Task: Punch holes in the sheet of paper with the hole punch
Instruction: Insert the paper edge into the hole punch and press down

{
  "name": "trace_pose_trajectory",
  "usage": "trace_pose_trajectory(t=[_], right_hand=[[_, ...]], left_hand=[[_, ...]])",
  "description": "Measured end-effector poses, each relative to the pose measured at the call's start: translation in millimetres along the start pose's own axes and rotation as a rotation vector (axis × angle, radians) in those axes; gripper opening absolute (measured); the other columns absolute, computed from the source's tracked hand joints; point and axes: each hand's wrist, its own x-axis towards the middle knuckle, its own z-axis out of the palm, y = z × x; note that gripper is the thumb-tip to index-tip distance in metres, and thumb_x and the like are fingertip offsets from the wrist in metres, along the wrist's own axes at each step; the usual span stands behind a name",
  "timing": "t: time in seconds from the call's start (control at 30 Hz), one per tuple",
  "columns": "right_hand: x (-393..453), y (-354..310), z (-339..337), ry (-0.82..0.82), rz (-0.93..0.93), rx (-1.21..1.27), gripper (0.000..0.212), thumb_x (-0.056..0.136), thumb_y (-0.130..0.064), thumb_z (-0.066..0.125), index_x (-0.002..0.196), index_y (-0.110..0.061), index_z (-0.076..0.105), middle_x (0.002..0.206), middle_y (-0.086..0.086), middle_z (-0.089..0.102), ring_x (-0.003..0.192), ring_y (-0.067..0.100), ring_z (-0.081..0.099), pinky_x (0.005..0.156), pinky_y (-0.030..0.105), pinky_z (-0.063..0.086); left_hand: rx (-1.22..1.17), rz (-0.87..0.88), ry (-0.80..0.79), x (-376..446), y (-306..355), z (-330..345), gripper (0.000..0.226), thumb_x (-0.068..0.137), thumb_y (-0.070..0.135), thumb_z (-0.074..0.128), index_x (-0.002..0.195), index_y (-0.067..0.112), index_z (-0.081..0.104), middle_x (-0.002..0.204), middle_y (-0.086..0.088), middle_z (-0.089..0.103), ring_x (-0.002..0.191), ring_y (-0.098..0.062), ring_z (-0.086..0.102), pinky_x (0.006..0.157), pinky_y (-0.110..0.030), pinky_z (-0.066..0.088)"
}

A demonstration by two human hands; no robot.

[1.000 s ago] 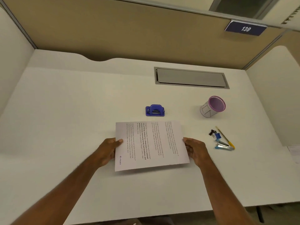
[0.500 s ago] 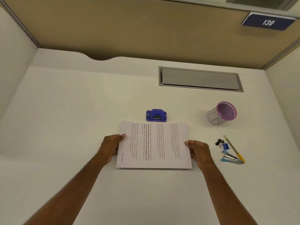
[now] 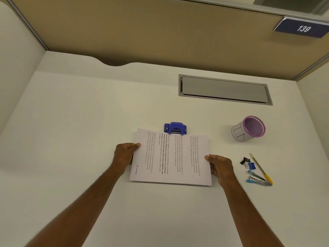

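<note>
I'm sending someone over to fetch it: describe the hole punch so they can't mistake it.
Start at the grey hatch set into the white desk. Come nearer and left to the printed sheet held in both hands. The hole punch sits at its far edge: dark blue, squat and arched, unlike the light blue stapler further right.

The front lower part of the hole punch is covered by the far edge of the sheet of paper. The sheet's small print is too fine to be read. Both forearms are cut off by the bottom edge.
</note>
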Motion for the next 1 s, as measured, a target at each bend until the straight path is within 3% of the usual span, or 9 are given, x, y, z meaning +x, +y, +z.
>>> trace_pose_trajectory(t=[0.23, 0.37, 0.6, 0.87, 1.0], right_hand=[[0.3, -2.3, 7.7, 0.018, -0.001, -0.034, 0.007, 0.086, -0.007, 0.074, 0.092, -0.005, 0.071, 0.092, 0.017, 0.076, 0.077, 0.032, 0.073, 0.069, 0.038, 0.061], [0.9, -6.1, 12.7, 0.004, 0.000, -0.051, 0.006, 0.088, -0.007, 0.072, 0.093, -0.004, 0.071, 0.091, 0.016, 0.075, 0.075, 0.030, 0.073, 0.063, 0.035, 0.062], [8.0, -9.3, 12.1, 0.014, 0.039, -0.055, 0.019, 0.086, -0.007, 0.074, 0.103, 0.001, 0.069, 0.094, 0.019, 0.075, 0.076, 0.031, 0.073, 0.061, 0.034, 0.061], [15.2, -12.7, 4.7, 0.044, 0.047, -0.053, 0.026, 0.086, -0.008, 0.074, 0.108, 0.004, 0.069, 0.098, 0.022, 0.074, 0.080, 0.034, 0.072, 0.070, 0.039, 0.061], [15.0, -17.7, 4.4, 0.062, 0.048, -0.069, 0.026, 0.087, -0.008, 0.073, 0.110, 0.003, 0.068, 0.101, 0.023, 0.074, 0.085, 0.037, 0.072, 0.069, 0.037, 0.059]], left_hand=[[0.039, -0.007, 0.020, 7.0, 1.0, -3.9, 0.028, 0.094, 0.025, 0.071, 0.087, -0.002, 0.072, 0.061, 0.004, 0.073, 0.059, -0.021, 0.069, 0.065, -0.038, 0.059], [0.060, 0.002, 0.029, 8.8, 4.2, -4.7, 0.026, 0.095, 0.026, 0.070, 0.085, 0.002, 0.072, 0.057, 0.007, 0.072, 0.056, -0.018, 0.068, 0.059, -0.033, 0.058], [0.064, 0.008, 0.036, 10.8, 9.3, -0.8, 0.032, 0.095, 0.026, 0.070, 0.094, -0.006, 0.072, 0.079, -0.010, 0.074, 0.066, -0.027, 0.069, 0.076, -0.049, 0.061], [0.081, 0.037, 0.020, 10.1, 19.8, 9.3, 0.031, 0.095, 0.025, 0.070, 0.080, -0.003, 0.070, 0.065, 0.000, 0.071, 0.060, -0.022, 0.067, 0.072, -0.047, 0.060], [0.101, 0.056, 0.014, 8.2, 22.3, 11.1, 0.037, 0.095, 0.024, 0.069, 0.085, -0.011, 0.068, 0.082, -0.022, 0.073, 0.067, -0.028, 0.066, 0.072, -0.051, 0.061]])
